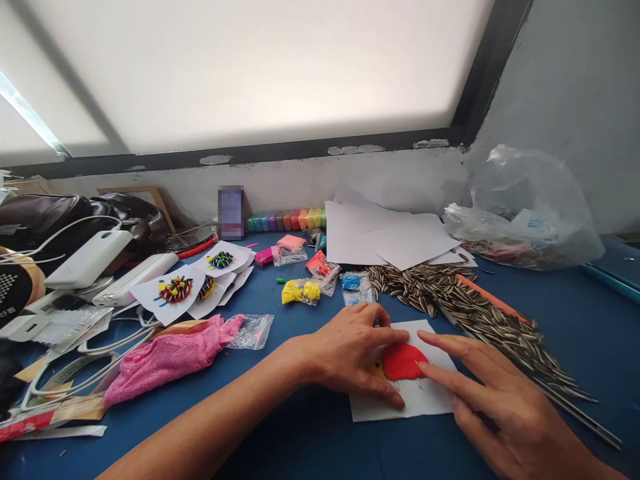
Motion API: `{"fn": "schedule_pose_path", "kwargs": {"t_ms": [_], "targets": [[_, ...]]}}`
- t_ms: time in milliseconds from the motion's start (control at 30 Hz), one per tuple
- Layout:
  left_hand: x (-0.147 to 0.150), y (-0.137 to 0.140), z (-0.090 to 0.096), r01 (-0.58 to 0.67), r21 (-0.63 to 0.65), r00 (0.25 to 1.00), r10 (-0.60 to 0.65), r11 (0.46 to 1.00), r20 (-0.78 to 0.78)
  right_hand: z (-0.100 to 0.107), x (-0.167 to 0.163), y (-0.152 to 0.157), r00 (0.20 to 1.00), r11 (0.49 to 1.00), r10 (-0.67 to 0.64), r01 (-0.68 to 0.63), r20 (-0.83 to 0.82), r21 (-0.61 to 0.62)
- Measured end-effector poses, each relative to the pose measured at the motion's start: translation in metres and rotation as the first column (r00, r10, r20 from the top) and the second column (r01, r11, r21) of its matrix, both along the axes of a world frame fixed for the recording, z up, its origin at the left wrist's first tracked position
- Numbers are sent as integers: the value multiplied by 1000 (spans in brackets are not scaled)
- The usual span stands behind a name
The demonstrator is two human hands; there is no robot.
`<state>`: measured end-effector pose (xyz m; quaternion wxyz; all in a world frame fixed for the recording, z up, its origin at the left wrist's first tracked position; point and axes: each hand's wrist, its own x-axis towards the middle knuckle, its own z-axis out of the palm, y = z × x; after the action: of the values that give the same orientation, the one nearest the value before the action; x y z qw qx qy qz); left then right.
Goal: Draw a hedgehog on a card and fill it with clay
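Note:
A white sheet of paper (pixel 380 409) lies on the blue table in front of me, bearing a flattened patch of red clay (pixel 403 361). Short pencil lines show below the clay, and a yellowish-brown piece at its left is partly covered by my fingers. My left hand (pixel 345 350) rests on the sheet's left side, thumb and fingers spread, holding the paper down. From the right, my right hand (pixel 500 393) reaches over with fingers stretched apart; one fingertip touches the clay's right edge. Neither hand grips anything.
Sunflower seeds (pixel 490 320) are heaped at right, near a clear plastic bag (pixel 535 213). Behind are blank sheets (pixel 380 230) and bagged yellow clay (pixel 301 291). At left lie a pink cloth (pixel 165 360), seed-decorated cards (pixel 175 291), cables and a white power bank (pixel 89 259).

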<state>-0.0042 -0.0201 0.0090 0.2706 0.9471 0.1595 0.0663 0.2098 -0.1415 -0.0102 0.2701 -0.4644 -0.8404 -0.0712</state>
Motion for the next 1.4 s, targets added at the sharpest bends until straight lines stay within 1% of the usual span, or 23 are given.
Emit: {"fn": "schedule_pose_path", "kwargs": {"t_ms": [100, 167, 233, 333, 467, 533, 600, 700, 767, 833, 867, 933, 1000, 1067, 1133, 1233, 1400], "targets": [[0, 1, -1, 7, 2, 1000, -7, 1000, -18, 2, -2, 2, 986, 994, -105, 102, -132, -29], [0, 1, -1, 11, 7, 1000, -11, 1000, -22, 2, -3, 5, 971, 984, -160, 143, -179, -106], [0, 1, -1, 14, 8, 1000, -14, 1000, -16, 3, -3, 9, 964, 969, -193, 158, -181, -191], [0, 1, -1, 18, 5, 1000, -18, 1000, -8, 9, -3, 17, 965, 945, -214, 165, -153, -282], [0, 1, 0, 16, -8, 1000, -16, 1000, -2, 25, -7, 26, 970, 933, -188, 128, -155, -336], [0, 1, 1, 18, -31, 1000, -18, 999, -9, 32, -12, 29, 956, 937, -199, 121, -216, -328], [0, 2, 1, 10, -67, 1000, -12, 998, -17, 37, -16, 30, 925, 930, -246, 142, -288, -340], [-1, 4, 2, -10, -121, 1000, 10, 993, -4, 36, -13, 29, 891, 922, -316, 206, -327, -328], [-1, 5, 2, -10, -144, 1000, 12, 990, 11, 32, -4, 28, 875, 922, -358, 277, -327, -269], [-1, 5, 2, -8, -150, 1000, 11, 989, 16, 27, 7, 29, 867, 894, -434, 381, -245, -237], [-1, 5, 2, -8, -149, 1000, 10, 989, 15, 24, 12, 30, 869, 885, -457, 422, -192, -197], [-1, 5, 2, -10, -143, 1000, 12, 990, 14, 19, 18, 32, 890, 895, -446, 441, -92, -68], [-1, 5, 2, -10, -136, 1000, 12, 991, 15, 15, 19, 34, 926, 926, -377, 377, -25, 13], [-2, 5, 2, 2, -127, 1000, 1, 992, 20, 13, 14, 33, 957, 957, -291, 291, 8, -8], [-3, 7, 0, 26, -120, 999, -22, 992, 28, 12, 6, 31, 973, 970, -229, 231, 25, -79], [-5, 9, -2, 59, -117, 998, -54, 991, 42, 9, -4, 28, 980, 971, -189, 195, 59, -138], [-5, 12, -3, 87, -101, 995, -82, 991, 49, 0, -6, 31, 984, 971, -157, 169, 78, -171]]}}
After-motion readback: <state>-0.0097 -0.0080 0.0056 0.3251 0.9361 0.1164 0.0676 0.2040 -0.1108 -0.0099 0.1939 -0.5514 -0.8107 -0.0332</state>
